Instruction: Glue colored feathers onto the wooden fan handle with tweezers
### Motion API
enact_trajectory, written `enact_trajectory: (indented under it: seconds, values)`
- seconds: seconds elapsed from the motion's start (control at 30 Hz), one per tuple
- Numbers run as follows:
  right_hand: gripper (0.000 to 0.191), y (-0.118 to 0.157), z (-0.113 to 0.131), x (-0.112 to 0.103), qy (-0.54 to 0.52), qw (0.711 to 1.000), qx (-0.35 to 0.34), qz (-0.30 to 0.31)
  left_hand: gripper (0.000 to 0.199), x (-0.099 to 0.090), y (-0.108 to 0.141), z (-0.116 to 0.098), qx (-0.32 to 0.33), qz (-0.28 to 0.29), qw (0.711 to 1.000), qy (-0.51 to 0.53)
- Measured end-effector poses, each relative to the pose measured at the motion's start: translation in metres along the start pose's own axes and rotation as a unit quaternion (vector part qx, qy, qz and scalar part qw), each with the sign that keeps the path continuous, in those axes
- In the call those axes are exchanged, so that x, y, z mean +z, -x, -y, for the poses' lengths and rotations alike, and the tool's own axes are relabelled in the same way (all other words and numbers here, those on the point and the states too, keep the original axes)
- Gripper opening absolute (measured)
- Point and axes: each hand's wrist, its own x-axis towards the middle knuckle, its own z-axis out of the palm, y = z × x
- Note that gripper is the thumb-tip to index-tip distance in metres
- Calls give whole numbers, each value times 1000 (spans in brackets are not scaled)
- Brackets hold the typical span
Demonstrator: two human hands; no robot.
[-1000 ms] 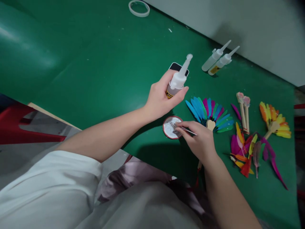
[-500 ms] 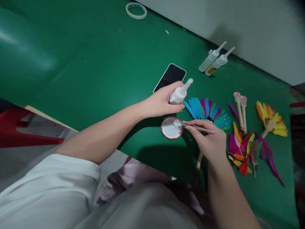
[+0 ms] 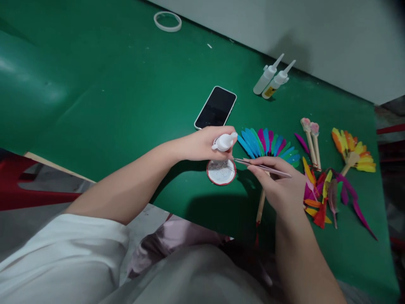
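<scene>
My left hand (image 3: 207, 143) is wrapped round a white glue bottle (image 3: 224, 142) with a long nozzle. Below it, partly covered by the hand, lies a small round dish (image 3: 221, 174) with a red rim and tiny pale bits in it. Pinched in my right hand (image 3: 281, 181) are slim tweezers (image 3: 267, 168); their tips reach close to the left fingers, just above the dish's right side, and I cannot tell if they grip anything. Behind the right hand lies a fan of blue, green and purple feathers (image 3: 253, 141) with a wooden handle (image 3: 261, 207).
A phone (image 3: 217, 107) lies beyond the left hand. Two more glue bottles (image 3: 265, 80) stand at the back near the wall. To the right are wooden sticks (image 3: 310, 143), a yellow-orange feather fan (image 3: 356, 154) and loose feathers (image 3: 322, 202). A tape roll (image 3: 167, 22) rests at the far edge.
My left hand has lowered the glue bottle toward the dish and turned its nozzle. The tweezer tips have lifted out of the dish toward the left fingers. The whole view has shifted slightly.
</scene>
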Motion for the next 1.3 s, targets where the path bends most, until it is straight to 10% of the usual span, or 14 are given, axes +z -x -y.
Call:
enact_trajectory:
  seconds: [1.3]
  values:
    - [8,4,0,6,-4,998,-58,-8,15,1,0,-3,5,-5,1000,2]
